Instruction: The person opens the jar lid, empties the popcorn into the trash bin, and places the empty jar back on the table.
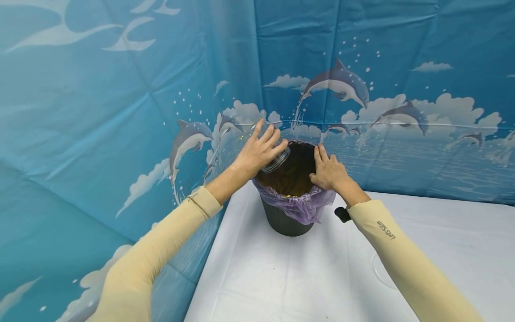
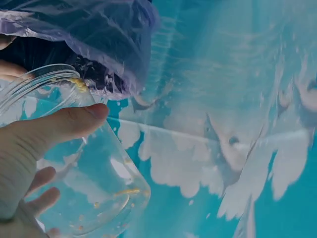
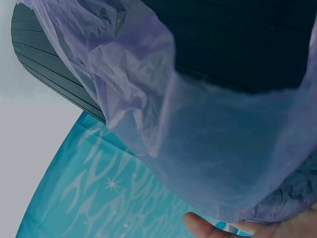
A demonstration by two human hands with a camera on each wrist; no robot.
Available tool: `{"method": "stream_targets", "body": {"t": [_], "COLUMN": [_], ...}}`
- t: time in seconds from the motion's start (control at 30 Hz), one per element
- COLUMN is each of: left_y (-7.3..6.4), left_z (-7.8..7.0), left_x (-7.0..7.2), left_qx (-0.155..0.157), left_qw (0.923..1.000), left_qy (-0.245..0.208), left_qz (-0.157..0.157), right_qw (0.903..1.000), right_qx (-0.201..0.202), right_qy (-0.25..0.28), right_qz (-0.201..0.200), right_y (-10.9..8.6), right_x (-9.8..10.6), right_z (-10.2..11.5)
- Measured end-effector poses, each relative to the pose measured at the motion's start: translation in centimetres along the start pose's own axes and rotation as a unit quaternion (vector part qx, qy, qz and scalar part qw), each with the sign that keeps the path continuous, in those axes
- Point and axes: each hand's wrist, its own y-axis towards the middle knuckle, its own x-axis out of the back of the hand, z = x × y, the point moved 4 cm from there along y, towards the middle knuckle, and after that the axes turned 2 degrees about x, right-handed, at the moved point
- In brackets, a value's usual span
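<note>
My left hand [image 1: 259, 154] grips a clear jar [image 1: 277, 163] tilted over the bin, its mouth toward the opening. Yellowish bits cling inside the jar [image 2: 121, 168] in the left wrist view, where the left thumb lies across its side. The dark bin [image 1: 283, 223] stands upright, lined with a purple plastic bag [image 1: 301, 208] folded over its rim. On the bin's right rim rests my right hand [image 1: 330, 172], fingers extended along the bag's edge. Only part of the right hand [image 3: 277, 230] shows beneath the bag in the right wrist view.
The bin stands on a white-covered table [image 1: 306, 277], in the corner. Blue dolphin-printed curtains [image 1: 120, 89] rise close behind and to the left. A faint clear round thing [image 1: 378, 270] lies near the right forearm. A black object [image 1: 343, 214] shows beside the right wrist.
</note>
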Motion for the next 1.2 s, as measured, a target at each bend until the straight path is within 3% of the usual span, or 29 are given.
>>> {"method": "stream_targets", "body": {"t": [0.13, 0.23, 0.33, 0.43, 0.5, 0.57, 0.63, 0.73, 0.83, 0.87, 1.03, 1.2], "left_y": [-0.7, -1.4, -2.7, -4.4, -6.0, -7.7, -9.6, -12.5, -15.1, -15.9, -18.9, -20.6], "left_z": [0.7, 1.5, 2.5, 3.2, 3.5, 3.5, 3.2, 2.3, 0.8, 0.2, -3.5, -9.4], "left_x": [-0.5, -0.6, -0.3, 0.2, 0.5, 0.7, 0.7, 0.8, 0.8, 0.8, 0.1, -1.4], "left_qx": [0.050, 0.103, 0.161, 0.214, 0.243, 0.268, 0.290, 0.322, 0.345, 0.351, 0.376, 0.382], "left_qw": [0.9915, 0.9770, 0.9535, 0.9206, 0.8911, 0.8568, 0.8170, 0.7502, 0.6930, 0.6774, 0.6138, 0.5463], "left_qy": [-0.098, -0.170, -0.247, -0.324, -0.383, -0.441, -0.498, -0.577, -0.633, -0.646, -0.694, -0.745], "left_qz": [0.069, 0.077, 0.064, 0.038, 0.015, -0.002, -0.010, -0.010, -0.009, -0.012, -0.026, -0.013], "right_qw": [1.0000, 1.0000, 0.9999, 0.9999, 0.9999, 0.9999, 0.9999, 0.9998, 0.9998, 0.9998, 0.9998, 0.9999], "right_qx": [0.003, 0.003, 0.002, 0.002, 0.002, 0.002, 0.002, 0.001, 0.000, -0.001, -0.001, 0.002], "right_qy": [0.000, 0.003, 0.006, 0.007, 0.007, 0.007, 0.006, 0.004, 0.003, 0.004, 0.004, 0.000], "right_qz": [0.001, 0.004, 0.008, 0.011, 0.011, 0.013, 0.014, 0.018, 0.020, 0.020, 0.017, 0.014], "right_y": [0.0, 0.1, 0.1, 0.1, 0.1, 0.1, 0.2, 0.2, 0.2, 0.2, 0.3, 0.4], "right_x": [-0.2, -0.3, -0.5, -0.6, -0.7, -0.7, -0.7, -0.7, -0.7, -0.7, -0.5, -0.1], "right_z": [0.2, 0.3, 0.4, 0.4, 0.4, 0.4, 0.3, 0.1, 0.0, 0.0, -0.1, -0.2]}}
